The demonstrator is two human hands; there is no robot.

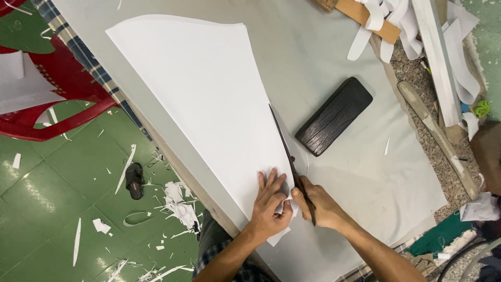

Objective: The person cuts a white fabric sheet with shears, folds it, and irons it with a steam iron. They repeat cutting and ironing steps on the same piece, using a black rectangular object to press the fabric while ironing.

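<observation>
A large white sheet (209, 99) lies on the grey table cover (334, 52), fanning out from a narrow end near me. My left hand (271, 203) presses flat on that narrow end, fingers spread. My right hand (321, 206) grips the handles of long dark scissors (284, 143), whose blades run along the sheet's right edge, pointing away from me.
A dark wooden block (334, 116) rests to the right of the scissors. White strips and wooden battens (438, 57) pile at the upper right. On the left are a red plastic chair (47, 99), a black sandal (134, 180) and paper scraps on the green floor.
</observation>
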